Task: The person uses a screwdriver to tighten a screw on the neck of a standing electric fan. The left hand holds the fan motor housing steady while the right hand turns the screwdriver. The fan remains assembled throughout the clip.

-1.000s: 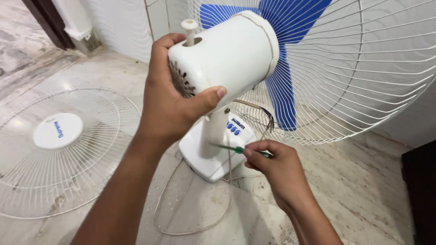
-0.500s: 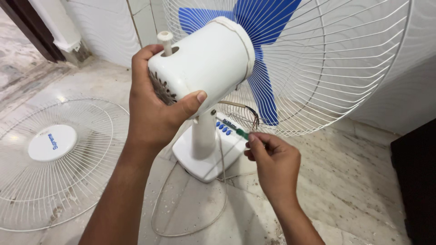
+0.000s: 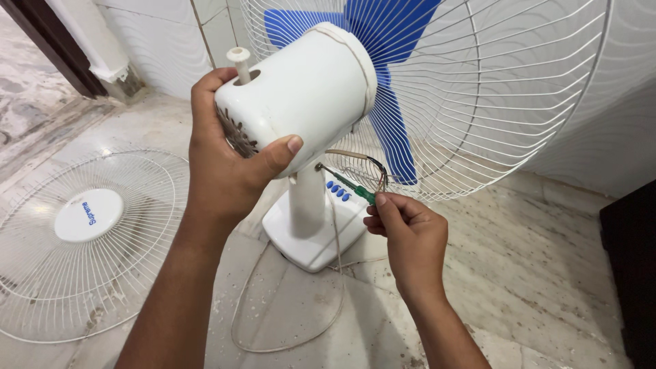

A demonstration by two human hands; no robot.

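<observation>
My left hand (image 3: 229,160) grips the white motor housing (image 3: 307,96) of a table fan from behind, thumb across its side. The fan's blue blades (image 3: 383,75) and white rear wire guard (image 3: 492,96) face away from me. My right hand (image 3: 403,232) pinches a small green-handled screwdriver (image 3: 348,186), its metal tip touching the underside of the housing near the neck. The white base (image 3: 311,236) with blue buttons stands on the floor below.
The detached front wire guard (image 3: 75,239) with a round white centre cap lies flat on the marble floor at left. A white power cord (image 3: 287,321) loops across the floor. A dark door frame (image 3: 48,48) stands at back left; dark furniture (image 3: 632,273) is at right.
The screwdriver has risen from beside the base up to the underside of the motor housing. My left hand has kept its grip while the view shifted closer.
</observation>
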